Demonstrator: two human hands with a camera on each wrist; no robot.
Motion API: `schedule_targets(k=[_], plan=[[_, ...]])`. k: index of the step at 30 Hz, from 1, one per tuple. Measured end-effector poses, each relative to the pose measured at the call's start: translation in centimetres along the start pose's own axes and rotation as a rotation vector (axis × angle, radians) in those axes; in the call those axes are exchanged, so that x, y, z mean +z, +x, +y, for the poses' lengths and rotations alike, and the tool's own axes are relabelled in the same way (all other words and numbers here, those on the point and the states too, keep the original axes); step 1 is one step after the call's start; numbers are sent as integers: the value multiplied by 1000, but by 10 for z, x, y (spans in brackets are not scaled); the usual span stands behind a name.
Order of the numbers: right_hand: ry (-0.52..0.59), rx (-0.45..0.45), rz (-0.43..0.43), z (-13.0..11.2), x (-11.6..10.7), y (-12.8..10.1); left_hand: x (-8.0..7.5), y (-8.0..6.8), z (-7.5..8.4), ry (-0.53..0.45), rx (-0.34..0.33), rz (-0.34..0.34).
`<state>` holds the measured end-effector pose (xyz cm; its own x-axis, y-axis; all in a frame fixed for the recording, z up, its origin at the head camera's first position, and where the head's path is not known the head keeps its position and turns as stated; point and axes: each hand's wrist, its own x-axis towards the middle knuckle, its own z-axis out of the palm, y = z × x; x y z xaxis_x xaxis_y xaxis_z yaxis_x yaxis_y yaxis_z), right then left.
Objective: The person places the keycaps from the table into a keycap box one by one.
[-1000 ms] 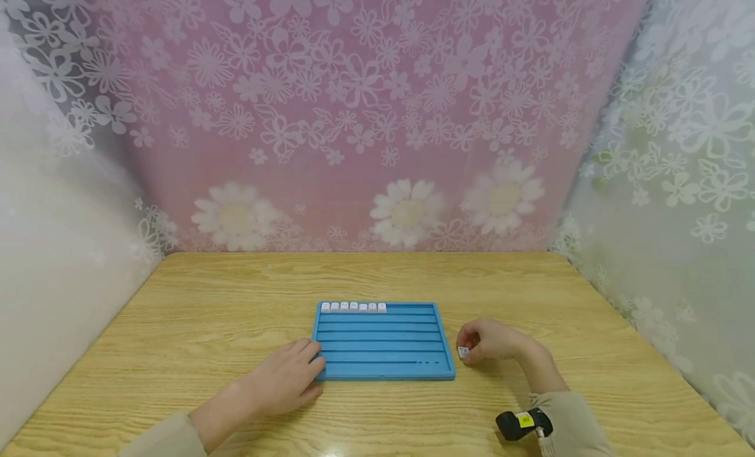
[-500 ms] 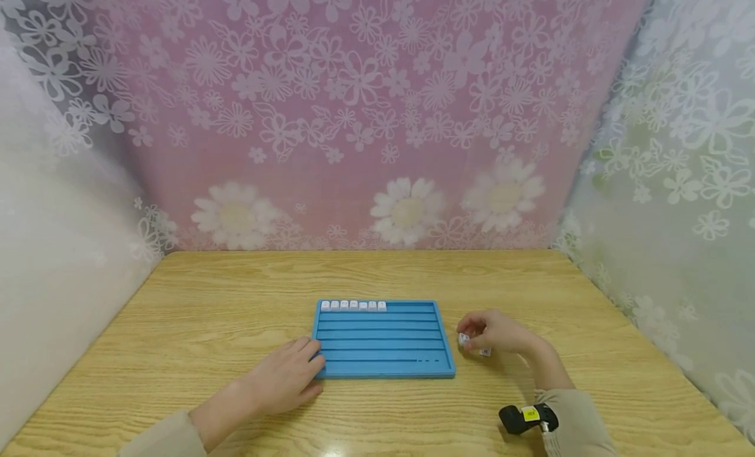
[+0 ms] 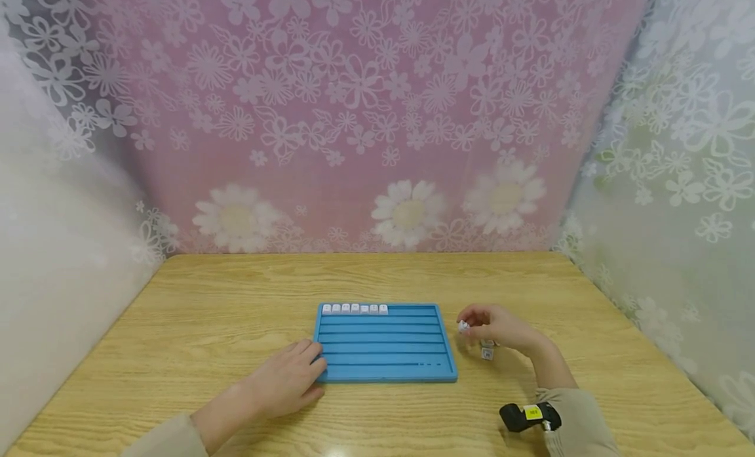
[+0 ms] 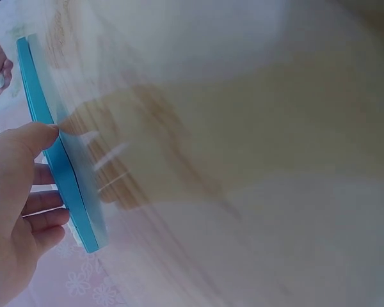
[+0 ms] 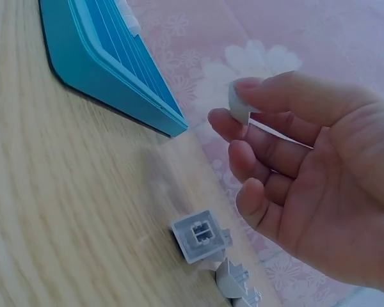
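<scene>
Between thumb and fingertips my right hand (image 3: 501,326) pinches a small white keycap (image 3: 463,326), held just above the wood to the right of a blue tray (image 3: 383,345). In the right wrist view the pinched keycap (image 5: 239,104) is seen from its side, partly behind the thumb. My left hand (image 3: 289,375) holds the tray's near left corner, thumb at the front and fingers along the left side. A row of several white keycaps (image 3: 355,309) fills the left part of the tray's farthest slot.
Loose keycaps lie on the table below my right hand; one (image 5: 201,236) shows its hollow underside, with others (image 5: 230,279) beside it. A black wrist camera (image 3: 519,417) sits at the right sleeve. Floral curtains (image 3: 377,116) enclose the wooden table (image 3: 236,293).
My right hand has lifted and moved slightly away from me with the keycap, which has turned in the fingers. Loose keycaps under the hand have come into view. The left hand stays put.
</scene>
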<state>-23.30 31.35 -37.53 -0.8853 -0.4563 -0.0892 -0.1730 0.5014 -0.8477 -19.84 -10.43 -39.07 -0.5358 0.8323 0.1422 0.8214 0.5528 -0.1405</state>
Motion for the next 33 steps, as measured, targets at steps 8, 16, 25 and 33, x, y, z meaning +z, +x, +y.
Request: schedule_targets(k=[8,16,25,33], plan=[[73,-37,23,-2,2,2,2,1,0,1,-2,-15],[187,-122,-6,-4,1,8,4,2,-4,17,8,2],[241,-164,-19,-5,4,11,3,1,-1,10,2,-13],[204,-142,9,-6,7,15,2,1,-2,18,6,2]])
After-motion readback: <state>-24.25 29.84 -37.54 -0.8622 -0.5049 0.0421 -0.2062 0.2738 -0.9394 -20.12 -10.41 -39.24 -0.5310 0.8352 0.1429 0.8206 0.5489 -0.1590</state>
